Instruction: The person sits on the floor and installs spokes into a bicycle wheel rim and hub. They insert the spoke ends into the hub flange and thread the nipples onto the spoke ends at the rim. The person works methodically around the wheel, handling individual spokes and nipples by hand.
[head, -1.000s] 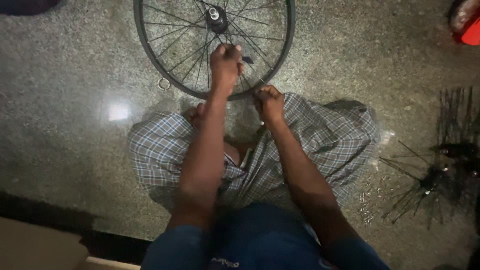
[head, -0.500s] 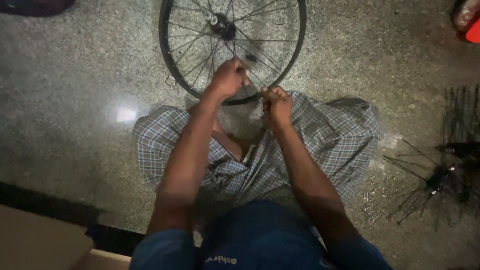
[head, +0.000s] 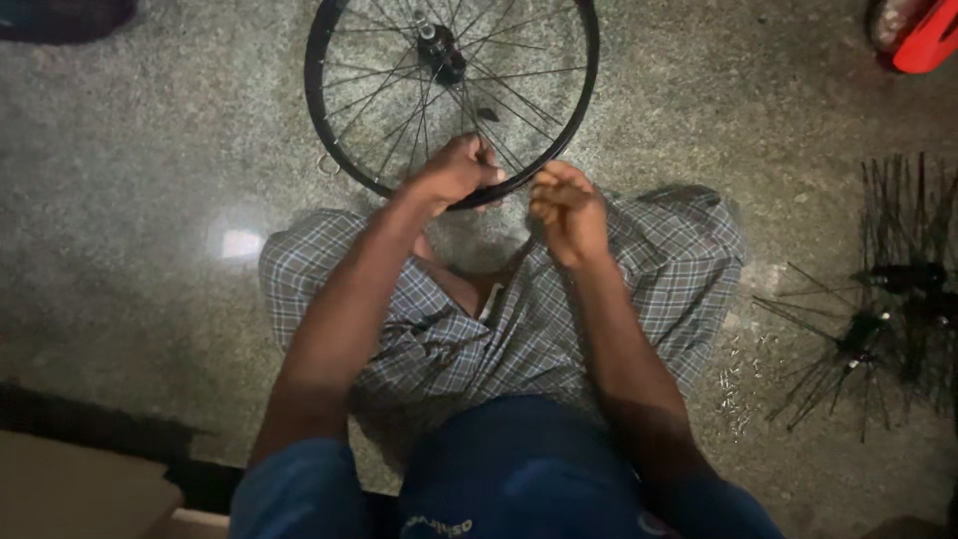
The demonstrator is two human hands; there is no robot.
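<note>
- While we sit on the floor, our left hand (head: pixel 454 172) is closed on the near rim of the bicycle wheel (head: pixel 344 150), fingers curled over it where the spokes meet it.
- Our right hand (head: pixel 567 205) hovers just beside that rim, fingers pinched together; whether a small part sits between them, we cannot tell.
- The wheel lies flat on the speckled stone floor (head: pixel 150 180) in front of our knees, its hub (head: pixel 439 50) towards the far side.
- Spokes already run from the hub to the rim all round, so we judge the lacing largely done; how tight they are does not show.
- Our checked cloth (head: pixel 659 269) covers our lap.
- Well apart to the right, a heap of loose spokes (head: pixel 898 220) and other hubs (head: pixel 863 329) lies untouched, with small bright bits (head: pixel 733 389) scattered near.
- A red object (head: pixel 928 35) sits at the far right corner.
</note>
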